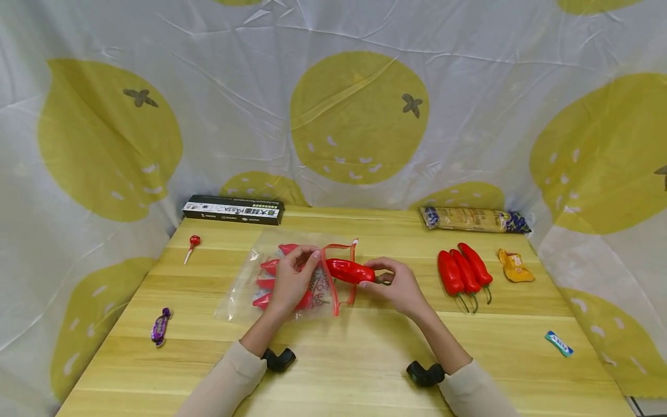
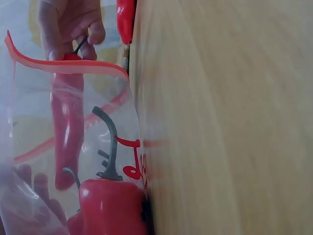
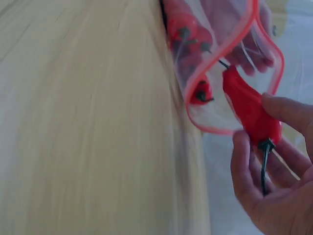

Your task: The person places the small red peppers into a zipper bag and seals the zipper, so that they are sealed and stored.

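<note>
Red and glossy, one pepper (image 1: 350, 270) lies partly through the mouth of a clear plastic bag (image 1: 334, 305), its tip inside the red-edged opening and its green stem pointing right. The right hand (image 1: 393, 284) pinches it near the stem end between thumb and fingers. The left hand (image 1: 293, 278) grips the bag close to its mouth, thumb and fingers curled at the film. Several more red peppers (image 1: 269, 267) lie inside the bag, to the left, seen through the film.

To the right of the right hand, three loose red peppers (image 1: 465, 271) lie side by side, stems toward the near side. Just right of them is an orange packet (image 1: 516, 267), and nearer on the right is a small blue-and-white wrapped sweet (image 1: 559, 343). On the left, a red lollipop (image 1: 194, 240) lies toward the far side and a purple-wrapped sweet (image 1: 160, 328) lies nearer. Along the far edge of the wooden table (image 1: 354, 370) rest a black pasta box (image 1: 233, 209) at left and a long yellowish packet (image 1: 469, 219) at right. Behind hangs a pale cloth (image 1: 359, 116) printed with large yellow fruit.
</note>
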### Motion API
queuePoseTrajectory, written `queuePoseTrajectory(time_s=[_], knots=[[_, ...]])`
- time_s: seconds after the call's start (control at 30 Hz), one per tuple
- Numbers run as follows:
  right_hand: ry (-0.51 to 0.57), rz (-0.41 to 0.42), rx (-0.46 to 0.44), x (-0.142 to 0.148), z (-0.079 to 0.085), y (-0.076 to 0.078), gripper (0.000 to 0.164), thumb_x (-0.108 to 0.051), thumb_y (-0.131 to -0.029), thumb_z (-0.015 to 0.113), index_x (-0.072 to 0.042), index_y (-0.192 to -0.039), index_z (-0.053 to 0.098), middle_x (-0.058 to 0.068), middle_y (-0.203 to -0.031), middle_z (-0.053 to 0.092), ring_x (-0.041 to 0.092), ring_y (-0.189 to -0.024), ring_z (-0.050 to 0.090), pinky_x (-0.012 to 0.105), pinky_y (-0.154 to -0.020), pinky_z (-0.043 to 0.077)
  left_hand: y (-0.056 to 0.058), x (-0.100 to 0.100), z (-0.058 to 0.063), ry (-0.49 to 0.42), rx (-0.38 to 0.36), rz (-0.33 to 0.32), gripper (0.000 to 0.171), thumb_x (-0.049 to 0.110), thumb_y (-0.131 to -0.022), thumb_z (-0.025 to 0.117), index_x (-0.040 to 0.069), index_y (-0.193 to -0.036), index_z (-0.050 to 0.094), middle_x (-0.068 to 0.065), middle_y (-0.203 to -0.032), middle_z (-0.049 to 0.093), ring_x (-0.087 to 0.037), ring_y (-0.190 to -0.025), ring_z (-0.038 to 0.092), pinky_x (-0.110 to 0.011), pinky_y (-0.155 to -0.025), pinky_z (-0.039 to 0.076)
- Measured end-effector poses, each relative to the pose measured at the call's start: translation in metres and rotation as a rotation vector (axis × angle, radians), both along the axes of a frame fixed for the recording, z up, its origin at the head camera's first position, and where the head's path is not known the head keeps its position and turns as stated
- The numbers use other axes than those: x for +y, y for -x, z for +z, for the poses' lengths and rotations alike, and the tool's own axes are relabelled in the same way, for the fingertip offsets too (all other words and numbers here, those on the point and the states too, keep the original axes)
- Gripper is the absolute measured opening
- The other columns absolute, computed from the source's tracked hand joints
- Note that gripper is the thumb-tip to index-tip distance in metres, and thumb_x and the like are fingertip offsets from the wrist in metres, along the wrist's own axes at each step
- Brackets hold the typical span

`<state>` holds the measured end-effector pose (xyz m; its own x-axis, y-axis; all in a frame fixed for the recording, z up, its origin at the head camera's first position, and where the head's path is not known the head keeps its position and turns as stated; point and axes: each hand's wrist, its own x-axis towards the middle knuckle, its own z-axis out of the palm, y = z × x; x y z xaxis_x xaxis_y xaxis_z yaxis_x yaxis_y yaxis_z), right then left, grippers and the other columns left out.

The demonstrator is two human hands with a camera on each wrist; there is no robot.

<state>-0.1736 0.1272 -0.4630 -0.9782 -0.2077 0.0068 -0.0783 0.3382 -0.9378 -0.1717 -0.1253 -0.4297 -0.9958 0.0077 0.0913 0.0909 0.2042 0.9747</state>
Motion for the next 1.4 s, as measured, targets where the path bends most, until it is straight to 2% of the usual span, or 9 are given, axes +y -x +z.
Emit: queuePoseTrajectory(time_s=[0.2,0.37,0.57,0.7,0.8,1.0,1.13,1.27,1.4], knots=[[-0.048,-0.041,0.061,-0.027,-0.004,0.009,0.043,-0.029,-0.075,0.085,-0.019,-0.113,0.068,0.000,-0.108,0.070,0.019,-0.086,0.064,0.030,-0.071,0.056,-0.001,0.000,0.000,-0.015,0.002,0.005,0.022,0.028,-0.097,0.061,0.013,-0.111,0.066,-0.003,-0.114,0.067,-0.017,-0.113,0.060,-0.032,-0.100,0.050],[0.020,-0.045,0.022,-0.045,-0.005,0.014,0.042,-0.021,-0.077,0.084,-0.014,-0.114,0.065,0.006,-0.114,0.066,0.019,-0.084,0.068,0.030,-0.072,0.059,0.000,0.000,-0.001,-0.014,0.021,0.013,0.022,0.028,-0.097,0.061,0.012,-0.112,0.067,-0.004,-0.113,0.067,-0.017,-0.111,0.061,-0.029,-0.099,0.051],[0.151,-0.050,-0.027,-0.056,-0.006,0.017,0.040,-0.004,-0.083,0.072,-0.010,-0.121,0.061,0.011,-0.114,0.060,0.022,-0.089,0.068,0.030,-0.073,0.059,0.004,-0.001,-0.005,-0.060,-0.003,0.015,0.022,0.026,-0.097,0.061,0.011,-0.113,0.066,-0.004,-0.114,0.067,-0.018,-0.109,0.062,-0.025,-0.096,0.052],[0.198,-0.020,-0.008,-0.060,-0.007,0.021,0.046,0.001,-0.085,0.068,-0.006,-0.128,0.054,0.012,-0.116,0.058,0.025,-0.093,0.066,0.028,-0.077,0.058,0.015,-0.004,-0.020,-0.103,-0.007,0.040,0.024,0.028,-0.096,0.062,0.012,-0.113,0.066,-0.004,-0.114,0.066,-0.018,-0.107,0.063,-0.022,-0.093,0.052],[0.193,0.007,-0.011,-0.062,-0.011,0.024,0.047,0.003,-0.087,0.065,-0.005,-0.132,0.051,0.012,-0.119,0.057,0.027,-0.097,0.065,0.027,-0.079,0.057,0.022,-0.006,-0.033,-0.122,0.015,0.048,0.026,0.032,-0.095,0.063,0.013,-0.111,0.067,-0.005,-0.113,0.066,-0.018,-0.105,0.064,-0.020,-0.091,0.053],[0.181,0.045,-0.060,-0.065,-0.014,0.024,0.047,-0.002,-0.092,0.063,-0.008,-0.136,0.047,0.014,-0.132,0.051,0.031,-0.109,0.064,0.031,-0.086,0.056,0.022,-0.005,-0.039,-0.122,0.052,0.034,0.028,0.036,-0.093,0.065,0.012,-0.107,0.068,-0.007,-0.109,0.067,-0.018,-0.101,0.066,-0.021,-0.087,0.055],[0.167,0.038,-0.106,-0.059,0.003,0.012,0.048,-0.004,-0.093,0.063,-0.009,-0.137,0.045,0.016,-0.144,0.043,0.035,-0.114,0.063,0.034,-0.085,0.056,0.023,-0.006,-0.042,-0.149,0.021,0.040,0.029,0.037,-0.093,0.065,0.013,-0.108,0.067,-0.006,-0.110,0.067,-0.018,-0.104,0.065,-0.022,-0.091,0.054],[0.149,0.010,-0.100,-0.047,0.022,-0.001,0.044,-0.002,-0.094,0.058,-0.004,-0.136,0.045,0.019,-0.144,0.043,0.038,-0.117,0.060,0.037,-0.086,0.056,0.025,-0.008,-0.042,-0.175,-0.015,0.052,0.030,0.039,-0.093,0.064,0.014,-0.109,0.067,-0.005,-0.111,0.067,-0.018,-0.107,0.065,-0.021,-0.093,0.052],[0.117,0.000,-0.076,-0.034,0.006,0.004,0.042,-0.008,-0.098,0.053,-0.006,-0.139,0.043,0.018,-0.144,0.045,0.035,-0.125,0.055,0.040,-0.097,0.052,0.025,-0.010,-0.040,-0.178,-0.024,0.051,0.030,0.039,-0.093,0.064,0.014,-0.110,0.066,-0.004,-0.112,0.067,-0.018,-0.108,0.064,-0.021,-0.094,0.052]])
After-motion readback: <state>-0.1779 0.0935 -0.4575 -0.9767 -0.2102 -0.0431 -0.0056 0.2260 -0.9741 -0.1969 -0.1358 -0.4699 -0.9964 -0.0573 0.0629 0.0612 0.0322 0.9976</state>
